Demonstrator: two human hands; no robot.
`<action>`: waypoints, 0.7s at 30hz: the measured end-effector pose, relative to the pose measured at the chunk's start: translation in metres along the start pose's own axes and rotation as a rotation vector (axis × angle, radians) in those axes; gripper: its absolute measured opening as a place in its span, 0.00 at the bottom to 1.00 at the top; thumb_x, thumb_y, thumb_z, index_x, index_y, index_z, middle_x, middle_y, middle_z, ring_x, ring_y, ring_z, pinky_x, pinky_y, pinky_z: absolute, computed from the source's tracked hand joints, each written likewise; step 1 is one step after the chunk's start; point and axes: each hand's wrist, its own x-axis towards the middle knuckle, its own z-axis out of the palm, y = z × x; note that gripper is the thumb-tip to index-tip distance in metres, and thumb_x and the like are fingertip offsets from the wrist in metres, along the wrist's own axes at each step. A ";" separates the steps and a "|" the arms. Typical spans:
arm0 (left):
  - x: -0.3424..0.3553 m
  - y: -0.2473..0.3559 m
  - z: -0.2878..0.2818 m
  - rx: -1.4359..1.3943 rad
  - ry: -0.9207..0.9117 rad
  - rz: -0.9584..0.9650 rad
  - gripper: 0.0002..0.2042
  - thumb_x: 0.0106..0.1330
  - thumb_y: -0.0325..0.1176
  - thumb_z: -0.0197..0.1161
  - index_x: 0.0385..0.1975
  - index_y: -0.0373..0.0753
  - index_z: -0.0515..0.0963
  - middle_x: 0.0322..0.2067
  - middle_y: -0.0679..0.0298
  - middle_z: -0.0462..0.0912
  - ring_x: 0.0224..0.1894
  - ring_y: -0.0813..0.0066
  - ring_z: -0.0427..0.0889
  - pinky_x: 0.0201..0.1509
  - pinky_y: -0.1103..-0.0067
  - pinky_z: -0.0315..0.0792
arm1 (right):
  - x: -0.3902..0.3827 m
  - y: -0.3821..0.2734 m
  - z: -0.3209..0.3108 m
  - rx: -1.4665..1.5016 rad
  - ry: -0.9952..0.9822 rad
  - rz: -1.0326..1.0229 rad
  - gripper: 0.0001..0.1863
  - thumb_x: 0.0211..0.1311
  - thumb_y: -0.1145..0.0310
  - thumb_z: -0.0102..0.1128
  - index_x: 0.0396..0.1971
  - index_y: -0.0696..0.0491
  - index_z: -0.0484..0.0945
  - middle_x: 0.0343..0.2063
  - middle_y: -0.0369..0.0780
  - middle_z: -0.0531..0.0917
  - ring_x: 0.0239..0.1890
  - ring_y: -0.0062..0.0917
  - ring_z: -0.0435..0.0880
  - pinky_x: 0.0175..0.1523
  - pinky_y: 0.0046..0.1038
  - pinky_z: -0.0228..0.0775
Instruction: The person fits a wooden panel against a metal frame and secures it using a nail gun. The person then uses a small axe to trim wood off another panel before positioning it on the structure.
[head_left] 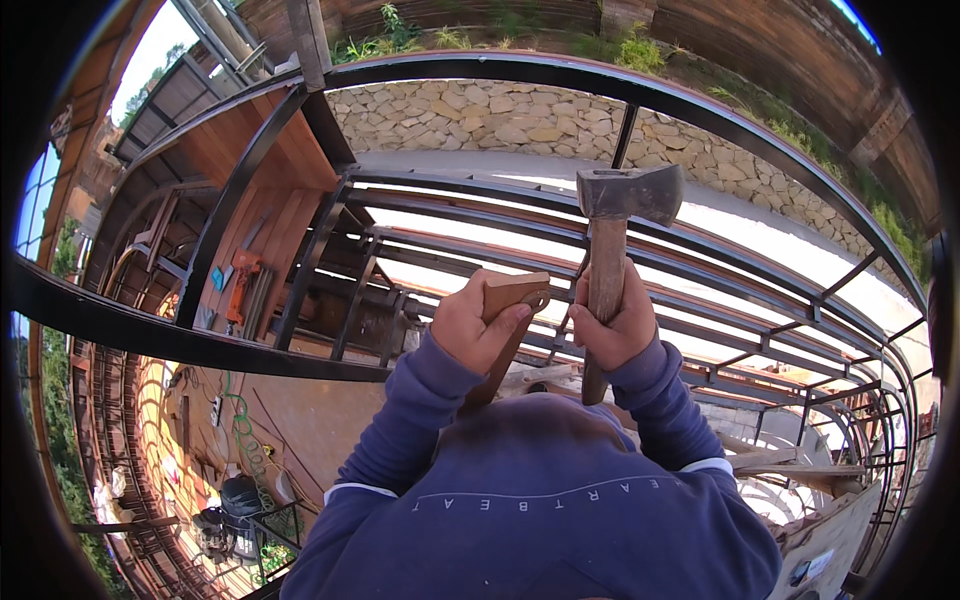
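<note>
My right hand (617, 315) grips the worn wooden handle of a hatchet (632, 197). Its dark metal head is uppermost, with the broad blade toward the right. In my closed left hand (474, 325) is a brown piece of wood (517, 290) with an angled top end. A small round mark or hole shows at its right edge, and its lower part slants down toward my body, partly hidden by my hand and sleeve. The two tools of my grip are apart: the hatchet head stands higher and to the right of the wood.
A curved black metal frame (480, 66) surrounds me, with parallel metal bars (470, 205) ahead. On wooden planks (290, 150) at left lies an orange power tool (243, 285). Lower left are a green coiled hose (243, 425) and a black bag (240, 495). A stone wall (480, 115) stands beyond.
</note>
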 end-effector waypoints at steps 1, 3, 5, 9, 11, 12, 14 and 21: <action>0.000 -0.001 -0.004 0.002 0.000 -0.010 0.17 0.65 0.39 0.63 0.44 0.32 0.72 0.31 0.50 0.84 0.35 0.59 0.86 0.39 0.73 0.77 | -0.004 -0.002 -0.009 -0.055 -0.007 -0.033 0.19 0.50 0.74 0.63 0.42 0.57 0.69 0.26 0.38 0.78 0.27 0.22 0.78 0.35 0.26 0.71; 0.003 -0.008 -0.015 0.002 0.003 -0.034 0.18 0.65 0.40 0.63 0.45 0.32 0.72 0.32 0.50 0.84 0.36 0.59 0.86 0.40 0.73 0.77 | -0.010 -0.007 -0.028 0.038 -0.196 -0.049 0.22 0.48 0.76 0.53 0.47 0.59 0.68 0.26 0.39 0.77 0.27 0.25 0.77 0.35 0.28 0.70; 0.007 -0.010 -0.028 -0.005 -0.049 -0.043 0.18 0.66 0.40 0.62 0.45 0.32 0.72 0.33 0.50 0.84 0.37 0.60 0.86 0.41 0.74 0.77 | -0.008 -0.007 -0.045 -0.045 -0.314 -0.033 0.23 0.48 0.74 0.50 0.49 0.61 0.68 0.25 0.39 0.76 0.26 0.24 0.76 0.35 0.26 0.69; 0.007 -0.016 -0.039 -0.107 -0.114 -0.081 0.18 0.67 0.41 0.61 0.46 0.32 0.71 0.35 0.50 0.84 0.39 0.63 0.85 0.44 0.74 0.76 | -0.024 -0.009 -0.030 0.034 -0.382 0.052 0.18 0.64 0.65 0.51 0.48 0.62 0.68 0.18 0.35 0.72 0.20 0.17 0.74 0.27 0.19 0.67; 0.004 -0.013 -0.043 -0.144 -0.171 -0.163 0.14 0.68 0.35 0.59 0.47 0.32 0.71 0.38 0.55 0.83 0.42 0.71 0.82 0.49 0.76 0.73 | -0.027 -0.004 -0.028 0.109 -0.415 0.056 0.22 0.70 0.55 0.49 0.47 0.61 0.69 0.18 0.35 0.74 0.18 0.17 0.75 0.27 0.19 0.67; 0.003 -0.011 -0.044 -0.163 -0.200 -0.204 0.13 0.68 0.32 0.58 0.47 0.32 0.71 0.40 0.58 0.82 0.44 0.75 0.80 0.51 0.77 0.72 | -0.025 -0.005 -0.029 0.141 -0.436 0.099 0.21 0.70 0.55 0.48 0.46 0.62 0.70 0.18 0.35 0.75 0.19 0.17 0.75 0.29 0.20 0.68; 0.000 -0.003 -0.045 -0.135 -0.223 -0.221 0.13 0.68 0.33 0.58 0.47 0.32 0.71 0.40 0.58 0.83 0.43 0.75 0.80 0.51 0.77 0.72 | -0.022 -0.007 -0.029 0.191 -0.476 0.146 0.20 0.71 0.57 0.46 0.46 0.61 0.70 0.16 0.34 0.75 0.19 0.16 0.75 0.29 0.20 0.67; -0.007 0.011 -0.043 -0.134 -0.202 -0.134 0.16 0.67 0.38 0.60 0.45 0.32 0.70 0.33 0.53 0.83 0.38 0.67 0.84 0.42 0.75 0.75 | -0.015 -0.009 -0.032 0.282 -0.551 0.240 0.19 0.72 0.57 0.46 0.45 0.60 0.69 0.16 0.34 0.74 0.15 0.16 0.72 0.23 0.19 0.65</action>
